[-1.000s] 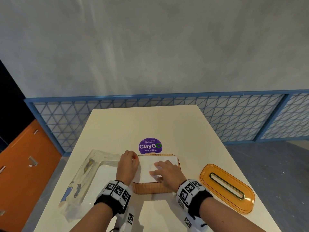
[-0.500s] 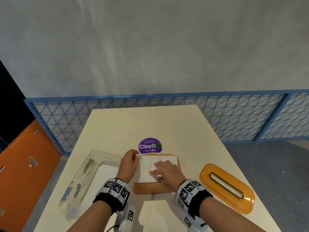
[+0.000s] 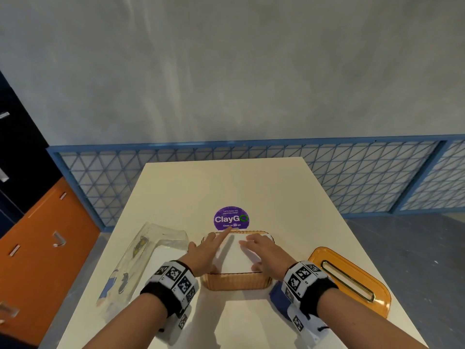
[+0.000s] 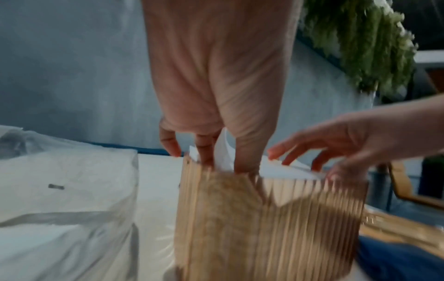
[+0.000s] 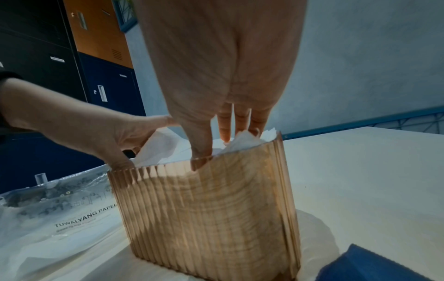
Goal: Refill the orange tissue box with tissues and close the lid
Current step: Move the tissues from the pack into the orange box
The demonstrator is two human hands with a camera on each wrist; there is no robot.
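Note:
The orange ribbed tissue box [image 3: 236, 282] stands lidless near the table's front, filled to its rim with white tissues [image 3: 232, 260]. My left hand [image 3: 208, 248] lies over the box's left side with fingers stretched out and the index reaching the far rim. In the left wrist view its fingertips [image 4: 204, 152] and thumb dip in beside a raised sheet. My right hand [image 3: 261, 250] rests flat on the stack, fingers [image 5: 225, 133] straight and thumb just inside the near wall. The orange slotted lid [image 3: 362, 275] lies flat to the right of the box.
A clear plastic tissue wrapper [image 3: 141, 260] with some tissues left in it lies to the left of the box. A purple round sticker [image 3: 231, 219] sits just beyond the box. A blue object [image 5: 372, 266] rests near my right wrist. Orange and dark lockers [image 3: 37, 235] stand at the left.
My left hand's fingers, curled at the box's left rim before, now stretch out over the tissues toward the far rim. The right hand stays on the stack.

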